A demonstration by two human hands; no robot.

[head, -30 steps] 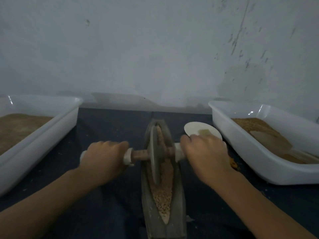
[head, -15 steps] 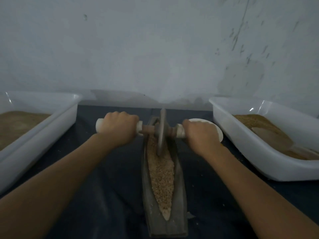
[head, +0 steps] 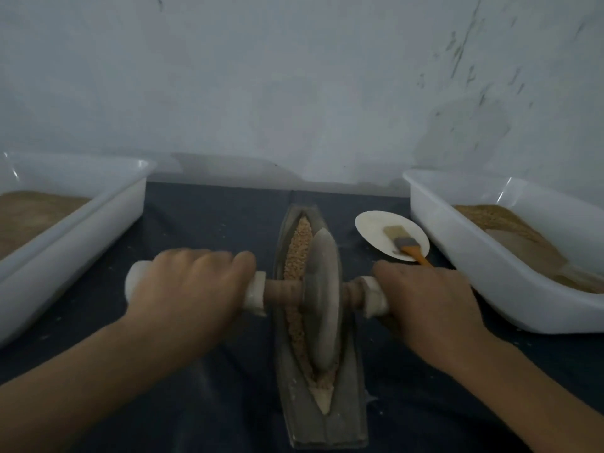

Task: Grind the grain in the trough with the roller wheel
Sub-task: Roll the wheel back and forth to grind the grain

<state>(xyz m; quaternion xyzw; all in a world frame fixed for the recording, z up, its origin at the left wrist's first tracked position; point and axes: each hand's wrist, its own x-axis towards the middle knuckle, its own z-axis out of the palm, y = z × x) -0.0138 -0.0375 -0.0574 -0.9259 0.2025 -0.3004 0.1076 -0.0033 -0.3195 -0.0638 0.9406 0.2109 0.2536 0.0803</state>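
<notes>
Left hand, right hand: gripping axle handles | roller wheel between them, in trough grain

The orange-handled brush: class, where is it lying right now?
In the head view the orange-handled brush lies on the small round white plate, right of the grey wooden trough, just beyond the right hand.
</notes>
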